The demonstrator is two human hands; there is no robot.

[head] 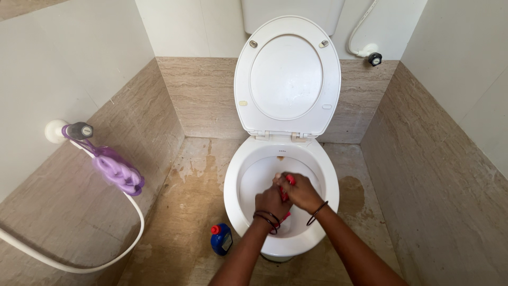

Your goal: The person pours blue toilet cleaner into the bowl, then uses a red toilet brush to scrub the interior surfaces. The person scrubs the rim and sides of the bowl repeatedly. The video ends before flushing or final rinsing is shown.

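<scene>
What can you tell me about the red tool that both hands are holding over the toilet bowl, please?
The red tool looks like a plastic handle, mostly hidden by the two hands. The left hand wraps its lower part and the right hand its upper part, both closed tight. A red end shows above the fingers and another red bit below, inside the white toilet bowl. Its working end cannot be made out.

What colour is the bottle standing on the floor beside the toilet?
Blue with a red cap: the bottle shows best in the head view, left of the toilet bowl.
</scene>
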